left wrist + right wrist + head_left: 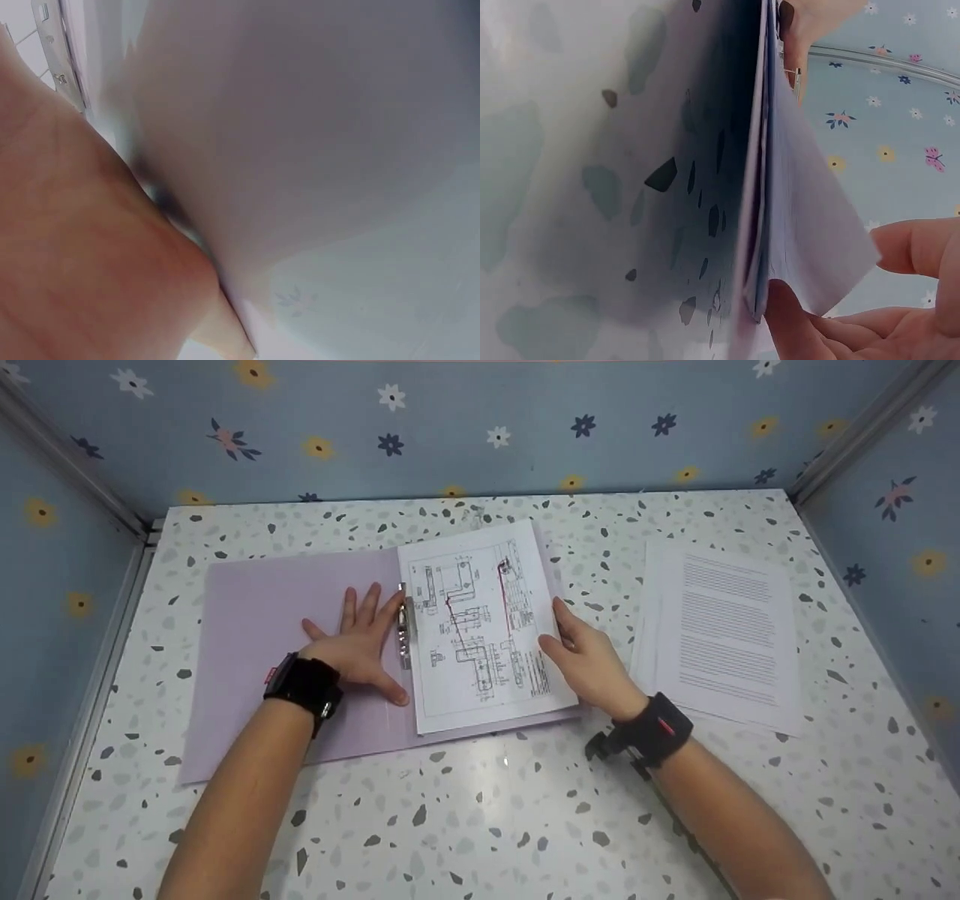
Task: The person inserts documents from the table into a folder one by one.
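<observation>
Right of centre, the right hand [592,664] pinches a white rectangular paper sheet [487,630]; the empty, spread left hand [356,649] should hold the lilac plastic folder [255,615] flat.

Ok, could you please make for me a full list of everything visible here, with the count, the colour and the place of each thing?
Folder: one, lilac, lying open on the table
Metal clip: one, silver, at the folder's spine
Drawing sheet: one on top, white with black and red lines, over the folder's right half
Text sheets: several, exact number unclear, white with dark print, right of the folder
Table: one, white with grey specks, under everything
Flowered panels: three, blue, behind and at both sides
Wrist bands: two, black, one per wrist
Left hand: one, bare, spread on the folder
Right hand: one, bare, pinching the drawing sheet's right edge
Forearms: two, bare, reaching from the near side
</observation>
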`<act>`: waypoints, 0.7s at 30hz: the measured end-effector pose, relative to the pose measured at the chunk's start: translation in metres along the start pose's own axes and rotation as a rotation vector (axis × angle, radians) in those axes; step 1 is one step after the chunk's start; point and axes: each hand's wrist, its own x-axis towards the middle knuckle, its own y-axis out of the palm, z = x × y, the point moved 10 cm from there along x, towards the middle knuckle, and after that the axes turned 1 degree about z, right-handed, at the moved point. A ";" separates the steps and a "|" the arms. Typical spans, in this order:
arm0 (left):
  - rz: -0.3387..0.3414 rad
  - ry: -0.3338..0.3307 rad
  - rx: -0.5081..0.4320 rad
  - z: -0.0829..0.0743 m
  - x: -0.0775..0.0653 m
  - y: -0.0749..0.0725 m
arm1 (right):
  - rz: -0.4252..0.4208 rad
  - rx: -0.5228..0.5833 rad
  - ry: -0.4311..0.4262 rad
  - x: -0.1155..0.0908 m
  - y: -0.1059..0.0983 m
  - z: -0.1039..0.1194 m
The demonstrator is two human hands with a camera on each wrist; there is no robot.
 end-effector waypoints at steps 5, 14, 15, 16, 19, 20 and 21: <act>-0.001 0.002 0.004 0.000 -0.001 0.000 | -0.014 0.016 0.003 0.000 -0.002 -0.001; -0.001 0.004 0.010 -0.001 0.001 0.000 | -0.052 0.065 -0.002 -0.004 -0.016 -0.005; -0.003 0.004 0.010 -0.001 0.001 0.000 | -0.058 0.056 -0.009 -0.004 -0.018 -0.005; -0.005 0.002 0.010 -0.001 0.001 0.000 | -0.062 0.048 -0.016 -0.005 -0.021 -0.005; -0.007 0.002 0.011 0.000 0.001 0.000 | -0.073 0.050 -0.025 -0.006 -0.028 -0.009; -0.008 0.002 0.011 0.000 0.002 0.001 | -0.075 0.053 -0.025 -0.006 -0.031 -0.010; -0.009 0.002 0.011 0.001 0.002 0.001 | -0.077 0.052 -0.024 -0.007 -0.034 -0.012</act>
